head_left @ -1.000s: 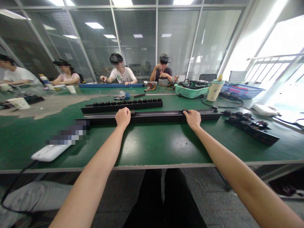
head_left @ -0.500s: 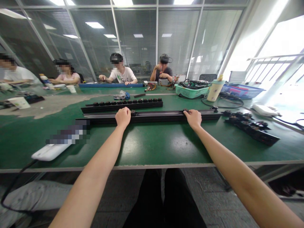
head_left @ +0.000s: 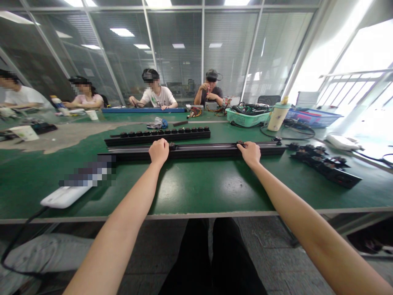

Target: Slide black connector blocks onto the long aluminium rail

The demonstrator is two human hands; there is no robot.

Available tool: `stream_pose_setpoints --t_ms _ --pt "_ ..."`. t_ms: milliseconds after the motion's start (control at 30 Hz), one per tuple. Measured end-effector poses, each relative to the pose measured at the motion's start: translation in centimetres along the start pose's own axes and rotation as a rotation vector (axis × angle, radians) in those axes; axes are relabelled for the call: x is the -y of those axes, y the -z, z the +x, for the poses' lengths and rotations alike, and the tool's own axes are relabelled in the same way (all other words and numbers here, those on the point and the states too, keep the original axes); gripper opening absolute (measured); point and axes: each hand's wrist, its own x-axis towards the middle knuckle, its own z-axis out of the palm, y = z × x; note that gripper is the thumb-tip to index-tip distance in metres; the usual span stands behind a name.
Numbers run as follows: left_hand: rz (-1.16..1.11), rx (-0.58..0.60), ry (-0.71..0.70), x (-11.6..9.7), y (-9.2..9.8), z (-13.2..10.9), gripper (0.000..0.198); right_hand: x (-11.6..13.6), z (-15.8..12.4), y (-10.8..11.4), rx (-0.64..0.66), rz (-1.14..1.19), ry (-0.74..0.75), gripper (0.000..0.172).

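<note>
A long black rail (head_left: pixel 202 153) lies across the green table, with a shiny strip along its top. My left hand (head_left: pixel 159 152) is closed around the rail left of its middle, beside a small black piece (head_left: pixel 172 146) on the rail. Further right, my right hand (head_left: pixel 251 153) has its thumb and fingers closed on another small black piece (head_left: pixel 240 144) on the rail. One more such piece (head_left: pixel 277 140) sits near the rail's right end. Behind lies a second black rail (head_left: pixel 159 137) with a row of several black knobs.
Black parts (head_left: pixel 325 162) lie at the right. A white device (head_left: pixel 66 196) with a cable is at the left front. Behind stand a green basket (head_left: pixel 248 119), a tumbler (head_left: pixel 278 117) and a blue basket (head_left: pixel 319 119). Several people sit across the table.
</note>
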Motion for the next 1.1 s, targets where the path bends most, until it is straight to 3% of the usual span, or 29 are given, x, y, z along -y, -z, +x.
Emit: stream_pose_setpoints --t_ms 1100 --pt "-0.002 -0.008 0.004 0.04 -0.11 0.01 0.040 -0.61 0.44 0.22 -0.030 0.028 -0.049 0.038"
